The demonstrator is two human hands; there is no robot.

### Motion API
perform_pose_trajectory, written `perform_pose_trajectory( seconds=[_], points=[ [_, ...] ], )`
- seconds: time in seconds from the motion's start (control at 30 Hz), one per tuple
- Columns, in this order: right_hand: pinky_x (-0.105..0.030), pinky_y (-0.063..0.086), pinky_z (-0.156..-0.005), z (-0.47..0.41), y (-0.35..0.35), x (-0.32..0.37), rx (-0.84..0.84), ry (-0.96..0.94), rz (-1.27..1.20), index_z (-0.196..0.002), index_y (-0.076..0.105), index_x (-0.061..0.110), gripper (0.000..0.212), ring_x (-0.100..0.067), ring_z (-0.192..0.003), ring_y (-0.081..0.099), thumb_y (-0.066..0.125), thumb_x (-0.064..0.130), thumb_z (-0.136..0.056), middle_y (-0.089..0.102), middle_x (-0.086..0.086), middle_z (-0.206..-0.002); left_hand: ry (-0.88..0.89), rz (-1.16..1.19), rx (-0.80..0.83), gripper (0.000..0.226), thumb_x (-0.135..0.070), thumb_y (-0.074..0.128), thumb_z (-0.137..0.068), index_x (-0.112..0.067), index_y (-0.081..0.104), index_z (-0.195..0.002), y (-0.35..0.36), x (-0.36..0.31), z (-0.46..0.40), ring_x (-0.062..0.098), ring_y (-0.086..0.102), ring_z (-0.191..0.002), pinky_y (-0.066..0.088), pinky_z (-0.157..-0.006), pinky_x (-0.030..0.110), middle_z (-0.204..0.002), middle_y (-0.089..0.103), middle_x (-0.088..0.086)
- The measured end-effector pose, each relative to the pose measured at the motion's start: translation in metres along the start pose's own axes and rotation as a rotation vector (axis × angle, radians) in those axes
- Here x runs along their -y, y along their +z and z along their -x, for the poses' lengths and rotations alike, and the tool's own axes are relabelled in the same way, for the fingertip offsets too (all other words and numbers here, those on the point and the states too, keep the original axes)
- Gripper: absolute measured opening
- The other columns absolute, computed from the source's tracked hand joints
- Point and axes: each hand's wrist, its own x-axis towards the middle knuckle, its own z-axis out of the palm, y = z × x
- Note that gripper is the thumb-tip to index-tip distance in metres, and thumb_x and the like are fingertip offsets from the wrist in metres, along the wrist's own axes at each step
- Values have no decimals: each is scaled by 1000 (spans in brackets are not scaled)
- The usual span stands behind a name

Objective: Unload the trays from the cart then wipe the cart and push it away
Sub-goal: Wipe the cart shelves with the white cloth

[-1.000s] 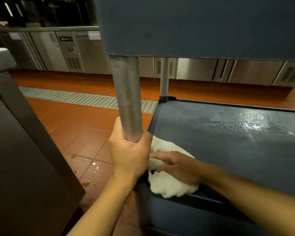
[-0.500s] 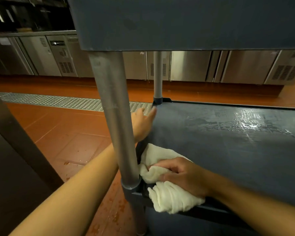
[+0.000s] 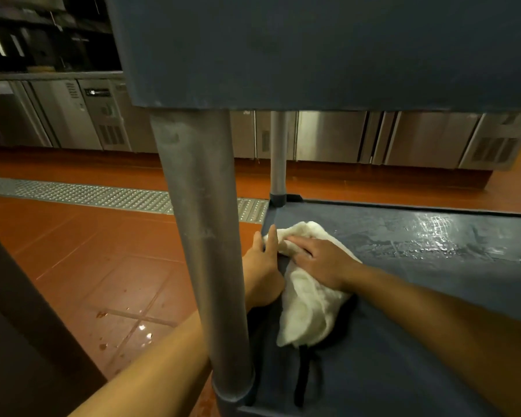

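The person's right hand (image 3: 322, 261) presses a crumpled white terry cloth (image 3: 309, 308) flat against the lower shelf (image 3: 403, 326) of the dark blue plastic cart, fingers spread over the cloth's far end near the shelf's left edge. The left hand (image 3: 263, 266) reaches round behind the thick grey metal post (image 3: 203, 236) at the near left corner and rests on the shelf's left rim, fingers fairly straight and touching the cloth's edge; it grasps nothing.

No trays show on this shelf, so unloading looks finished and wiping is the step in hand. The cloth is soft, limp and light, and probably damp, since a wet sheen lies on the far right of the shelf. It will bunch and fold under a push, so a flat palm with spread fingers suits it better than a pinch. The cart looks stiff and likely rolls; the post or the shelf rim offers a firm hold for steadying it, and later for pushing it across the red tiled floor (image 3: 88, 254).
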Motion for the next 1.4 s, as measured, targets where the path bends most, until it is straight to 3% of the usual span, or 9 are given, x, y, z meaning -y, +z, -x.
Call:
perform_pose_trajectory(
  seconds=[0.23, 0.37, 0.5, 0.6, 0.67, 0.9, 1.07, 1.2, 1.4],
  points=[
    [-33, 46, -104, -95, -11, -3, -84, -66, -58, -117, 61, 46, 23, -4, -112, 57, 50, 47, -97, 56, 19, -121, 8, -132, -21, 72, -38, 16, -100, -12, -8, -162, 7, 2, -2, 38, 35, -146, 34, -115, 45, -170, -9, 16],
    [-39, 49, -102, -114, -15, -13, -133, -23, -66, -109, 63, 43, 23, -4, -108, 59, 50, 53, -93, 60, 20, -115, 49, -253, 17, 78, -11, 42, -98, -4, -2, -162, 6, -1, 3, 36, 13, -156, 17, -125, 42, -169, -10, 19],
    [-24, 45, -98, -109, -19, -8, -151, -1, -20, -93, 66, 53, 18, 3, -102, 57, 49, 47, -97, 56, 28, -106, 8, -146, -6, 60, -6, 43, -94, -7, 27, -152, 2, 0, 2, 36, 41, -141, 37, -107, 37, -163, 31, 10],
    [-18, 42, -101, -102, -23, -18, -182, 42, 16, -113, 69, 48, 26, 5, -110, 55, 47, 43, -98, 56, 30, -113, -21, -85, -56, 42, -8, 43, -93, -13, 38, -134, 4, 0, 6, 36, 61, -116, 36, -74, 34, -137, 57, 8],
    [-31, 41, -109, -100, -28, -33, -168, 111, 78, -133, 62, 35, 36, -13, -129, 50, 47, 40, -100, 54, 12, -137, -15, -77, -69, 31, -10, 43, -94, -15, 40, -124, 2, -2, 11, 37, 62, -108, 31, -68, 34, -129, 61, 8],
    [-45, 40, -112, -54, -70, -106, -217, 322, 140, -141, 55, 25, 46, -29, -133, 48, 49, 40, -98, 52, -8, -145, -56, -87, -58, 53, -9, 36, -98, -16, 33, -150, -5, -10, 15, 35, 53, -131, 44, -96, 39, -154, 46, 7],
    [-27, 42, -112, -4, -95, -126, -349, 230, -17, -126, 70, 38, 41, 7, -122, 58, 46, 47, -93, 67, 25, -129, -45, -93, -50, 57, -9, 34, -100, -15, 26, -156, -9, -14, 15, 35, 48, -135, 41, -100, 37, -159, 40, 9],
    [-47, 44, -105, -7, -69, -111, -179, 418, 152, -138, 52, 17, 45, -29, -120, 57, 40, 40, -101, 58, -7, -140, -35, -109, -28, 51, -8, 36, -99, -12, 32, -150, -5, -11, 9, 39, 54, -126, 44, -95, 41, -149, 48, 16],
    [-43, 21, -124, 13, 12, 20, 81, -87, 247, -155, 38, 21, 52, -19, -149, 31, 38, 37, -106, 37, -2, -161, 21, -113, -82, 10, -16, 43, -99, -15, 34, -103, 2, 1, 5, 44, 62, -105, 37, -72, 41, -118, 64, 17]
  ],
)
